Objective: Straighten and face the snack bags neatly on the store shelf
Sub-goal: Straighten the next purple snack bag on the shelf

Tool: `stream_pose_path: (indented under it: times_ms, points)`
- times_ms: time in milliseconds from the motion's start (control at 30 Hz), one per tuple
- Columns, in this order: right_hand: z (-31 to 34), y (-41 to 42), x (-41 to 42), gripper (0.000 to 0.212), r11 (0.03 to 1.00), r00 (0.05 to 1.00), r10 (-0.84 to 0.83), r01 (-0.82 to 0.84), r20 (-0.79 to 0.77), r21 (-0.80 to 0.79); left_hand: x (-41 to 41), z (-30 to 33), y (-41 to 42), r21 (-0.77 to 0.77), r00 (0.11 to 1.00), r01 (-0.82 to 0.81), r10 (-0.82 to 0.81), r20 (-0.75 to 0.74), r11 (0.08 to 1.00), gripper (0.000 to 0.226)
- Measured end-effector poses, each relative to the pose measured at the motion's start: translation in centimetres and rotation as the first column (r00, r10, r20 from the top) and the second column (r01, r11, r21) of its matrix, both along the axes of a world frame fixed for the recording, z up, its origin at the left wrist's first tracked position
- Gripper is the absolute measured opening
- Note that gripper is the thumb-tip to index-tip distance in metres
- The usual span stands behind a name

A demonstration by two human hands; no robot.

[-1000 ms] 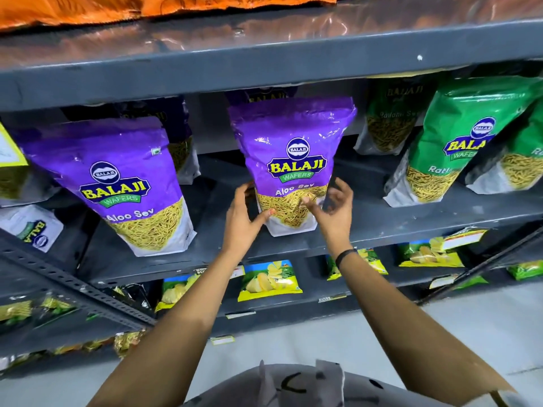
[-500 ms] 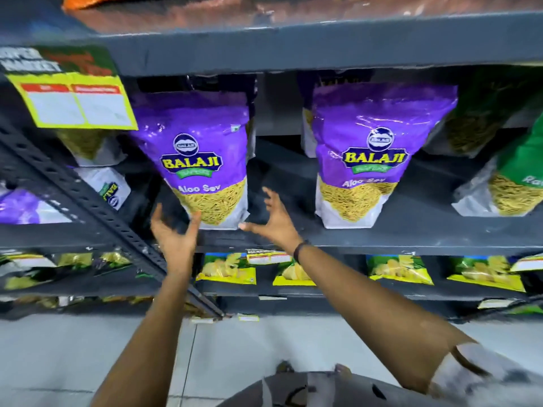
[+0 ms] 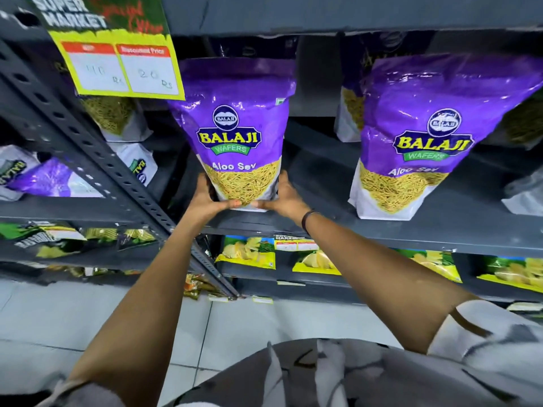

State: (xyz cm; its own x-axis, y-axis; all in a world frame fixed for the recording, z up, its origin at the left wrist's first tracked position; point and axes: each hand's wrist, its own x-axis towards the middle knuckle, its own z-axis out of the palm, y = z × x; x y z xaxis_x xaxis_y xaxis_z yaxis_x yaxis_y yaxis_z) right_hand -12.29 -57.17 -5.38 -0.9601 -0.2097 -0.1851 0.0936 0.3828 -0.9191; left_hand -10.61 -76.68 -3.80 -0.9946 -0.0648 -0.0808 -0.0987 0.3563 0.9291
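Note:
A purple Balaji Aloo Sev bag (image 3: 235, 124) stands upright at the front of the grey metal shelf (image 3: 382, 233), its label facing me. My left hand (image 3: 210, 199) grips its lower left corner and my right hand (image 3: 283, 198) its lower right corner, thumbs across the bottom front. A second purple Aloo Sev bag (image 3: 423, 136) stands to the right, leaning slightly left, untouched. More purple bags sit behind both, mostly hidden.
A yellow price sign (image 3: 117, 60) hangs at the upper left. A slanted perforated metal upright (image 3: 97, 160) crosses the left side, with fallen bags (image 3: 44, 177) behind it. Yellow-green chip packets (image 3: 249, 254) fill the lower shelf. Tiled floor lies below.
My view and both hands shifted left from the right-hand purple bag. The hands, open half a second ago, have closed on the bottom corners of the left purple bag.

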Motion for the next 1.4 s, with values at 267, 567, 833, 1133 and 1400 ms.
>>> stream_pose_path:
  times_ms: [267, 567, 833, 1133, 1400]
  points:
    - [0.5, 0.4, 0.1, 0.094, 0.999, 1.0, -0.028, 0.028, -0.001, -0.025, 0.2, -0.5, 0.6, 0.032, 1.0, -0.028, 0.029, -0.011, 0.999, 0.095]
    - [1.2, 5.3, 6.2, 0.049, 0.854, 0.691, -0.424, 0.52, -0.586, -0.004, 7.6, -2.1, 7.9, -0.032, 0.783, -0.508, 0.446, -0.434, 0.861, 0.033]
    - [-1.6, 15.2, 9.4, 0.063, 0.555, 0.359, -0.636, 0.828, -0.683, -0.081, 5.6, -2.4, 19.8, -0.236, 0.921, 0.196, -0.261, -0.289, 0.952, 0.067]
    - [-1.5, 23.6, 6.6, 0.117, 0.845, 0.814, -0.534, 0.512, -0.23, -0.152, 1.4, -1.6, 25.1, -0.161, 0.937, 0.335, -0.346, -0.041, 0.928, 0.076]
    - [-0.1, 24.2, 6.2, 0.1, 0.907, 0.887, -0.418, 0.419, -0.194, -0.039, 0.9, -0.9, 25.3, -0.121, 0.96, 0.274, -0.279, -0.024, 0.954, 0.072]
